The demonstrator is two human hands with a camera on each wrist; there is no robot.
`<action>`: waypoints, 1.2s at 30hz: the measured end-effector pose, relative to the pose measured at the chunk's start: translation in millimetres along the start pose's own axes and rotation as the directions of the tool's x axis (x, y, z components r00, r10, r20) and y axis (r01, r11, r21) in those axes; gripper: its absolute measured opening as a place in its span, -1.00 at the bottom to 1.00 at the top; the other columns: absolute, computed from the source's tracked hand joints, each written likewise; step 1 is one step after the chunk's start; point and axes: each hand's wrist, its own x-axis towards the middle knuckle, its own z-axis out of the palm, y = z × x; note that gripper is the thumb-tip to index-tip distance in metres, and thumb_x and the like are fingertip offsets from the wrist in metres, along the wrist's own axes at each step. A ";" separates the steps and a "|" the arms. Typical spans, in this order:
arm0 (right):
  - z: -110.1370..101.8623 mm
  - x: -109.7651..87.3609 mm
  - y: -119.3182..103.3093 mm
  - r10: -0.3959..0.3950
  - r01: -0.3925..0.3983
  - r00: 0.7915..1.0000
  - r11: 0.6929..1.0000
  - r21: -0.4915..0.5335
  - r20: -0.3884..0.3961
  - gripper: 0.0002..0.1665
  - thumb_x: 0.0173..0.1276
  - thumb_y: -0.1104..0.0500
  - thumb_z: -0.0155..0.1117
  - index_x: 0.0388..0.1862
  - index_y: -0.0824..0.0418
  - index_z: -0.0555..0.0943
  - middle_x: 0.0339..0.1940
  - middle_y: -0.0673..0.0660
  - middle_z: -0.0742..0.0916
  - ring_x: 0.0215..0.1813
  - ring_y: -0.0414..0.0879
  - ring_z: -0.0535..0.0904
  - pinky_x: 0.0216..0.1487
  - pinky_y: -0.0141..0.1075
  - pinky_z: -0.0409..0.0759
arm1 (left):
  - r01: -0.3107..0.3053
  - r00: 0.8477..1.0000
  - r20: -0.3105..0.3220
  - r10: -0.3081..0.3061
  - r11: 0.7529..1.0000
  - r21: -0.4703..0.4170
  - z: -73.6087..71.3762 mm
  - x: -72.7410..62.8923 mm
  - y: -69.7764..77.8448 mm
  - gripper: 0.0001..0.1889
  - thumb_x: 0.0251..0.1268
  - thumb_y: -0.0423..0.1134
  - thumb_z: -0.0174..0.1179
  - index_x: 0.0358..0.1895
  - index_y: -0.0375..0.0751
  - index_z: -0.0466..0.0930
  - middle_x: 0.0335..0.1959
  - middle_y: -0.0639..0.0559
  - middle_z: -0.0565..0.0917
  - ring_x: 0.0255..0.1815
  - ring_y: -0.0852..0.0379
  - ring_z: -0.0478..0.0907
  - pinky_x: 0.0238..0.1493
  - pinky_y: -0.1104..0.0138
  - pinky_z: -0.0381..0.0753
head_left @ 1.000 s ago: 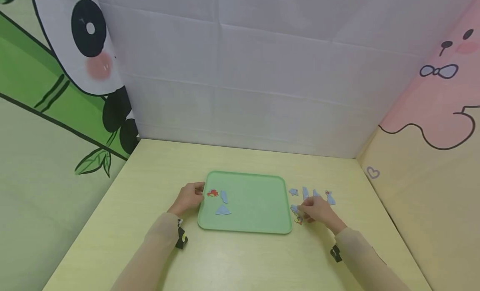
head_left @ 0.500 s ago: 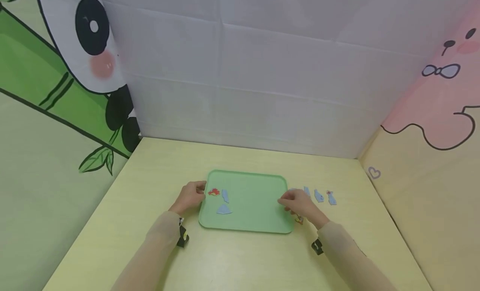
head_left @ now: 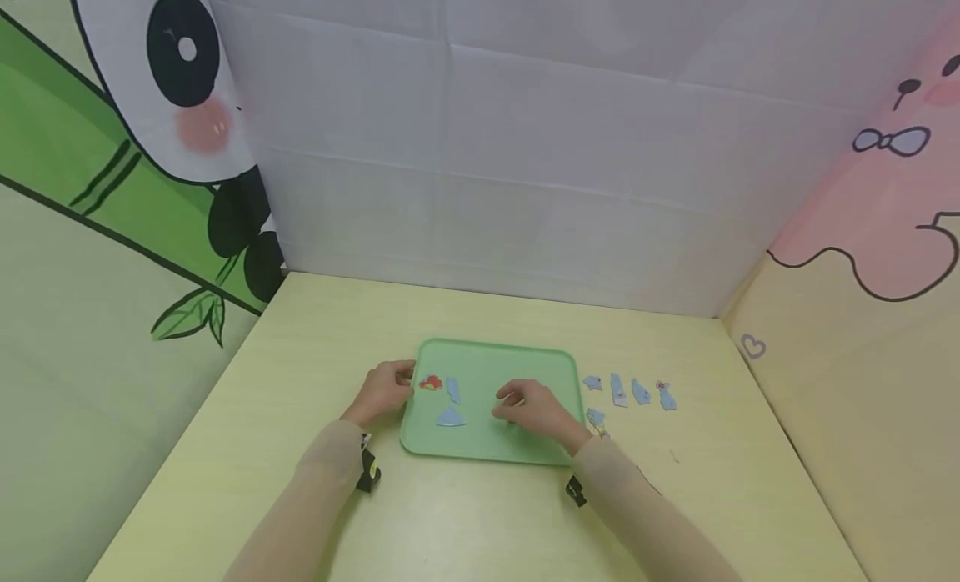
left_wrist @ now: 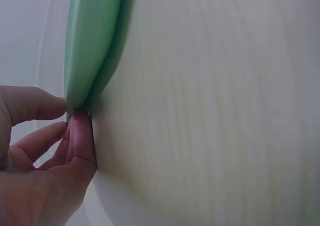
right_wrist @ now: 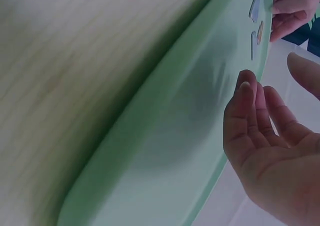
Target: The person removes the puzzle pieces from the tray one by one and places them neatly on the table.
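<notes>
A green tray (head_left: 491,365) lies on the table with a red piece (head_left: 431,383), a blue strip (head_left: 453,390) and a blue fan-shaped piece (head_left: 452,417) near its left end. At the tray's left edge, my left hand (head_left: 382,392) pinches the rim; the left wrist view has thumb and fingertips (left_wrist: 82,128) on either side of it. My right hand (head_left: 534,408) hovers over the tray's right half. In the right wrist view its fingers are loosely bent, the thumb (right_wrist: 306,73) stands apart, and nothing shows between them.
Right of the tray, on the table (head_left: 480,515), lie several pieces, among them a blue star-like one (head_left: 592,383), a blue strip (head_left: 618,390) and a bluish piece with a red top (head_left: 667,396). The right forearm partly covers a small yellow-red piece (head_left: 603,435).
My right hand has moved left, from the pieces beside the tray to over its right half. The left hand keeps its place at the rim.
</notes>
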 end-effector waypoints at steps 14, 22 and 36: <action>45.1 27.8 -27.5 -0.234 0.242 0.970 0.903 -0.356 0.064 -0.59 0.15 0.11 0.44 -0.02 0.22 0.67 -0.22 0.02 0.67 -0.16 -0.14 0.53 -0.09 -0.26 0.51 | 0.021 1.000 -0.002 -0.021 1.000 -0.004 -1.4 0.4 4.0 -0.37 0.00 -0.52 0.09 0.30 -0.43 0.36 0.01 -0.22 0.57 -0.09 -0.03 0.51 -0.16 0.24 0.58; 58.4 30.5 -39.7 -0.207 0.226 0.974 0.819 -0.528 0.097 -0.56 0.26 0.02 0.33 0.07 0.17 0.63 -0.18 0.02 0.59 -0.17 -0.16 0.50 -0.08 -0.30 0.50 | 0.024 1.000 0.008 -0.024 1.000 0.001 -2.4 -1.3 3.2 -0.38 0.02 -0.52 0.10 0.29 -0.42 0.37 0.00 -0.21 0.58 -0.10 -0.03 0.51 -0.17 0.23 0.58; 62.8 30.5 -41.4 -0.197 0.202 0.978 0.846 -0.494 0.063 -0.67 0.23 0.08 0.37 -0.05 0.16 0.63 -0.22 0.02 0.55 -0.19 -0.16 0.46 -0.06 -0.29 0.49 | -0.014 1.000 -0.011 0.014 1.000 -0.010 0.3 2.6 -4.9 -0.38 -0.02 -0.52 0.08 0.27 -0.44 0.39 -0.04 -0.19 0.60 -0.12 -0.01 0.54 -0.19 0.24 0.59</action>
